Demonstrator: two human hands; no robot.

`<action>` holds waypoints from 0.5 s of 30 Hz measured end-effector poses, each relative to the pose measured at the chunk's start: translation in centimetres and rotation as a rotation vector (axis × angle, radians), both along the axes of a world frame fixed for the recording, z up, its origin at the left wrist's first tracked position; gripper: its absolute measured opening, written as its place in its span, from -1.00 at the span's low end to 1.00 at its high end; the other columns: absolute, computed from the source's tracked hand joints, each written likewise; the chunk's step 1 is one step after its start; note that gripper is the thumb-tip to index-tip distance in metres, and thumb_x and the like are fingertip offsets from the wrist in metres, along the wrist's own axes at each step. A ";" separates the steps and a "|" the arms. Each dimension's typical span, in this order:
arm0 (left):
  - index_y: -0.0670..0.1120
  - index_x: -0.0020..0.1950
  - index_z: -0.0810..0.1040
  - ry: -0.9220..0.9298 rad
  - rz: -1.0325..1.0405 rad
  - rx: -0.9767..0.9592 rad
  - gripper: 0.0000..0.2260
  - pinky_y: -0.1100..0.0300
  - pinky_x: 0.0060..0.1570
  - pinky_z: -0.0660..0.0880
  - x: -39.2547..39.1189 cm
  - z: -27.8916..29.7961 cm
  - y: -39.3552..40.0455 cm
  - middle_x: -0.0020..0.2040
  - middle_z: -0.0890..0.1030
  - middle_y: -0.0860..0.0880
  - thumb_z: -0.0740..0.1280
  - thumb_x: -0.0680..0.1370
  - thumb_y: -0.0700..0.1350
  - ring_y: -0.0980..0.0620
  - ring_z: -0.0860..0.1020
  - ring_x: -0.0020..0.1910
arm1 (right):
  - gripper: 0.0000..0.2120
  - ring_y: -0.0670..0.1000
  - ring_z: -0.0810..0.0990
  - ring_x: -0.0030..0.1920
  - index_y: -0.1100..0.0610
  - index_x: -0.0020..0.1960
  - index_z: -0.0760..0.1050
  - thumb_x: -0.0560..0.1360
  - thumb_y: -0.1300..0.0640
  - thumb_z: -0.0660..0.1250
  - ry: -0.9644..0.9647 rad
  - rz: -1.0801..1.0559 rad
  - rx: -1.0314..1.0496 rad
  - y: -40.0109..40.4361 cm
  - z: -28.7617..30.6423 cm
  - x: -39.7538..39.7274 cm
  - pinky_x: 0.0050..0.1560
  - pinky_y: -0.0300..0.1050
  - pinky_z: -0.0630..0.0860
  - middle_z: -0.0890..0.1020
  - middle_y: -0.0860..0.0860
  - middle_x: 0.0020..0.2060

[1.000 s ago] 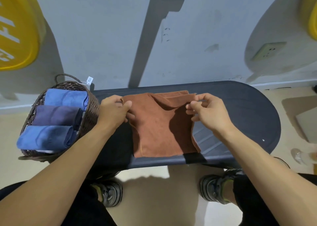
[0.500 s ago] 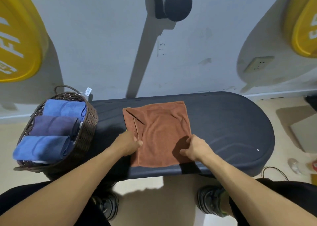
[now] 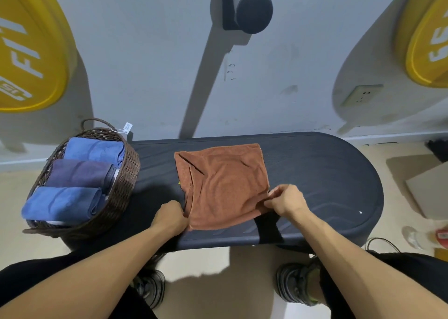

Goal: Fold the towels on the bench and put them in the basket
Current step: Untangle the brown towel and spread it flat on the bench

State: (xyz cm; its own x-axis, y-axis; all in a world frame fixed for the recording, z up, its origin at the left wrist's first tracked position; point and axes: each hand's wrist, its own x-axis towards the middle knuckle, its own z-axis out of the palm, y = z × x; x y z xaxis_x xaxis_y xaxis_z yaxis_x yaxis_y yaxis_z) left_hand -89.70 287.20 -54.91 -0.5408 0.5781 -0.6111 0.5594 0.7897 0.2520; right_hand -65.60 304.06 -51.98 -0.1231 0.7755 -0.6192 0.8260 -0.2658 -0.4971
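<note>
Folding step: brown towel (image 3: 224,185) on the bench (image 3: 315,170), both near corners pinched.

I see the left hand (image 3: 169,218) gripping the towel's near-left corner and the right hand (image 3: 286,201) pinching its near-right corner; the towel lies flat at the bench's middle, well right of the basket (image 3: 121,187), which holds three rolled towels (image 3: 80,173); to fold well, I judge both corners should rise together and travel level to the far edge, matching corners before pressing the crease; the towel is nearly square, its slightly longer axis apparently running from the near edge of the bench toward the wall (image 3: 145,64), its left side already doubled over.
</note>
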 end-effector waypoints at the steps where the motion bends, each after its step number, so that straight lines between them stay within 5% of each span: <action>1: -0.13 -0.27 0.50 0.010 0.024 0.013 -0.90 0.02 -0.14 0.62 -0.3 -0.1 -0.1 -0.27 0.61 -0.12 0.29 0.45 -0.21 -0.14 0.63 -0.26 | -0.85 -0.04 0.65 -0.26 0.04 -0.24 0.59 0.35 0.24 0.52 0.017 0.013 0.020 0.6 0.5 0.0 -0.36 -0.25 0.50 0.69 0.01 -0.24; 6: -0.09 -0.19 0.53 -0.142 0.392 0.265 -0.90 -0.09 0.00 0.61 -1.4 -0.9 0.1 -0.15 0.66 -0.15 0.35 0.53 -0.18 -0.18 0.64 -0.09 | -0.82 0.08 0.72 -0.19 0.11 -0.18 0.64 0.37 0.38 0.40 0.180 -0.010 0.094 2.4 1.9 1.1 -0.10 0.00 0.67 0.73 0.05 -0.25; 9: -0.07 -0.11 0.57 -0.316 0.605 0.482 -0.89 -0.09 0.03 0.61 -2.0 0.1 1.1 -0.06 0.66 -0.13 0.31 0.57 -0.24 -0.11 0.63 -0.05 | -0.82 0.06 0.73 -0.19 0.20 -0.15 0.59 0.42 0.46 0.38 0.359 -0.053 0.068 2.5 2.1 1.3 -0.15 -0.09 0.67 0.72 0.10 -0.25; 13: -0.09 -0.36 0.61 -0.429 0.649 0.668 -0.68 0.02 -0.16 0.59 -2.2 2.3 2.4 -0.36 0.65 0.00 0.24 0.57 -0.23 -0.03 0.60 -0.31 | -0.86 0.08 0.70 -0.16 0.24 -0.05 0.54 0.51 0.44 0.33 0.598 -0.165 0.030 2.2 2.6 0.6 -0.06 -0.04 0.67 0.66 0.16 -0.20; 15: -0.10 -0.28 0.61 -0.485 0.570 0.694 -0.78 0.10 -0.26 0.47 -2.0 3.0 2.5 -0.38 0.59 -0.05 0.36 0.55 -0.07 -0.01 0.49 -0.39 | -0.82 0.15 0.69 -0.11 0.25 0.01 0.53 0.53 0.47 0.26 0.647 -0.193 0.047 2.2 2.8 0.4 0.02 0.03 0.66 0.68 0.20 -0.14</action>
State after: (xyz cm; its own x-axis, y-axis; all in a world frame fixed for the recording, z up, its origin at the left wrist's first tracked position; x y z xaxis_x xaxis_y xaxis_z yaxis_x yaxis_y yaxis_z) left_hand -91.67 289.70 -51.90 -0.6298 0.6218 -0.4655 -0.1380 0.5002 0.8548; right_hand -65.20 306.23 -49.17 -0.3144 0.8450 -0.4326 0.2983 -0.3447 -0.8901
